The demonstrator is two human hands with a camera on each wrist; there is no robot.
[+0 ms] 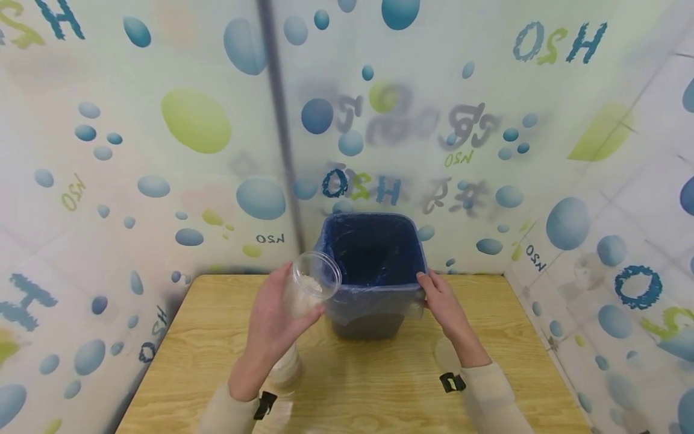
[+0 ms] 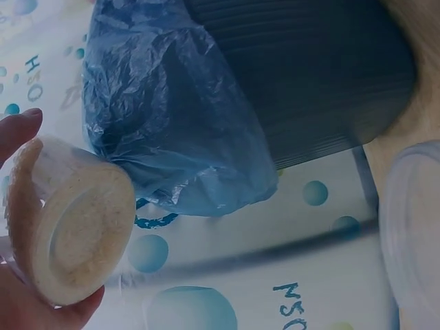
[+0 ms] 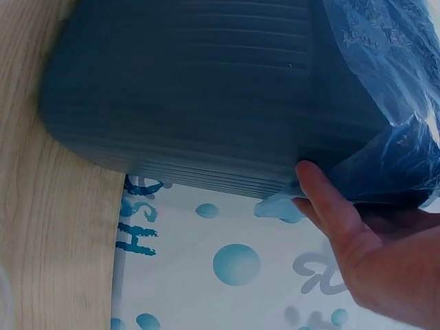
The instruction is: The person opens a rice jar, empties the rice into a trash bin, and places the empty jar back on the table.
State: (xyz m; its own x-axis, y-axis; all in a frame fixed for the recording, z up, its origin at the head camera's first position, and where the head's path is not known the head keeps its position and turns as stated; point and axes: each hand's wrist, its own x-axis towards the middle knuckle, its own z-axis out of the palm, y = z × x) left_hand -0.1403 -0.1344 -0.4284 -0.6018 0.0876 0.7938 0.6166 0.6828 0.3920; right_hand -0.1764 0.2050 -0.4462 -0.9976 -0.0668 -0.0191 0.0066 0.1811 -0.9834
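Holding cup (image 1: 310,284), between thumb (image 1: 311,315) and fingers (image 1: 280,277), left hand (image 1: 270,320)

Head view facing forward and down, close wrist views, all sharing the bin (image 3: 185,103)

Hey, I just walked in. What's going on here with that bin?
A person is handling two things. The left hand holds a clear cup of pale, grainy stuff beside the rim of the bin, while the right hand grips the bin's other side near the top. The bin, with a blue liner, stands on a wooden table. Another container stands below the left hand.
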